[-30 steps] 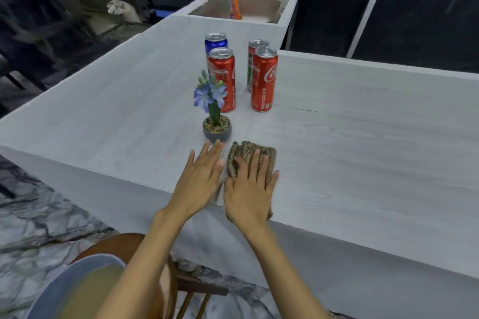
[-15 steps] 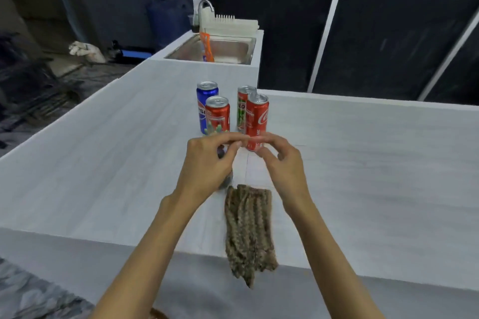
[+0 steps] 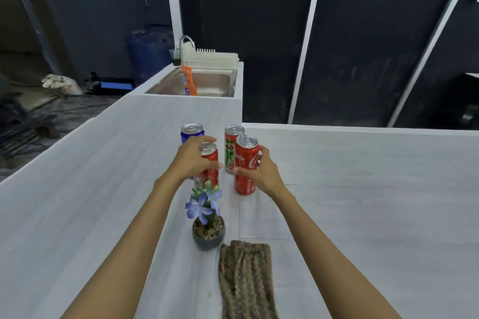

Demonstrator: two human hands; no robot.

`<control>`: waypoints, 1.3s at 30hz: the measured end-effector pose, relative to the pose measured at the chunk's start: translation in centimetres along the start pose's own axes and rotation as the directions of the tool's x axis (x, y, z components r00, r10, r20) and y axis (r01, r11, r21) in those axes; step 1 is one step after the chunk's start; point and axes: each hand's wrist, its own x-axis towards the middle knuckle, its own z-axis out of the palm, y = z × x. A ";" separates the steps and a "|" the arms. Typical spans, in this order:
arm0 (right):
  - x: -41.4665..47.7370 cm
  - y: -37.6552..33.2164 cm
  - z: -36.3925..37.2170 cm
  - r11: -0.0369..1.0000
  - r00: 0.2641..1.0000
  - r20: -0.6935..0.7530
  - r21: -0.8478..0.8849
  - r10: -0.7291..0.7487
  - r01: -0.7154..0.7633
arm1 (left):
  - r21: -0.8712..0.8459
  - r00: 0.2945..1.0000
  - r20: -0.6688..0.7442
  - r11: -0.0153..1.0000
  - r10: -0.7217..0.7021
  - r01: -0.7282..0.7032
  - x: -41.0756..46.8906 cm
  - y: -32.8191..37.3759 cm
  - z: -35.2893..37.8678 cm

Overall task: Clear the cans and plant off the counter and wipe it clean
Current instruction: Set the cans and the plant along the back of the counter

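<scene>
Several cans stand together on the pale grey counter (image 3: 363, 202). My left hand (image 3: 191, 160) grips the near left red can (image 3: 210, 155) from its left side. My right hand (image 3: 261, 171) grips the near right red cola can (image 3: 245, 163) from its right side. Behind them stand a blue can (image 3: 191, 131), partly hidden by my left hand, and a red and green can (image 3: 231, 145). A small potted plant (image 3: 207, 217) with blue flowers sits in front of the cans. A brown knitted cloth (image 3: 246, 280) lies flat at the counter's near edge.
A steel sink (image 3: 207, 83) with a white drying rack (image 3: 210, 58) and an orange item sits at the counter's far end. Dark wall panels stand behind. The floor at the left holds dark clutter and a pale rag (image 3: 61, 83).
Both hands left the cloth, passed over the plant and reached forward to the two front red cans, closing round them. The view tilted up.
</scene>
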 end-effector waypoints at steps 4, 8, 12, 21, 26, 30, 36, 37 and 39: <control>0.0 0.9 1.0 0.999 0.999 -0.050 0.052 -0.006 0.009 | -0.150 1.000 0.006 0.989 -0.005 0.006 0.1 -1.8 1.0; 0.1 1.2 1.3 0.999 0.996 -0.077 0.006 -0.042 0.043 | -0.197 0.999 -0.051 0.980 0.013 -0.023 -0.1 -2.0 1.6; 0.0 1.3 0.1 0.997 0.994 -0.078 -0.024 -0.075 0.073 | -0.204 0.997 -0.080 0.979 0.008 -0.024 -0.1 -1.0 1.4; 2.6 1.8 -10.0 0.992 0.976 -0.182 0.027 -0.117 0.124 | -0.171 0.992 0.010 0.977 0.129 -0.125 2.0 9.1 2.1; 4.8 3.5 -19.2 0.989 0.965 -0.219 -0.027 -0.147 0.145 | -0.190 0.985 0.025 0.968 0.171 -0.164 4.4 15.7 8.7; 7.1 6.5 -26.9 0.991 0.956 -0.263 -0.069 -0.133 0.118 | -0.258 0.990 0.070 0.961 0.126 -0.104 7.4 19.8 15.6; 11.8 12.0 -34.9 0.993 0.948 -0.309 -0.112 -0.072 0.039 | -0.236 0.989 0.107 0.969 0.101 -0.073 12.1 24.4 25.5; 12.7 12.7 -35.9 0.993 0.947 -0.315 -0.113 -0.068 0.033 | -0.230 0.989 0.109 0.971 0.095 -0.068 13.0 24.9 26.8; 14.5 14.1 -37.4 0.993 0.945 -0.323 -0.113 -0.057 0.022 | -0.214 0.990 0.120 0.976 0.079 -0.052 14.9 25.7 29.1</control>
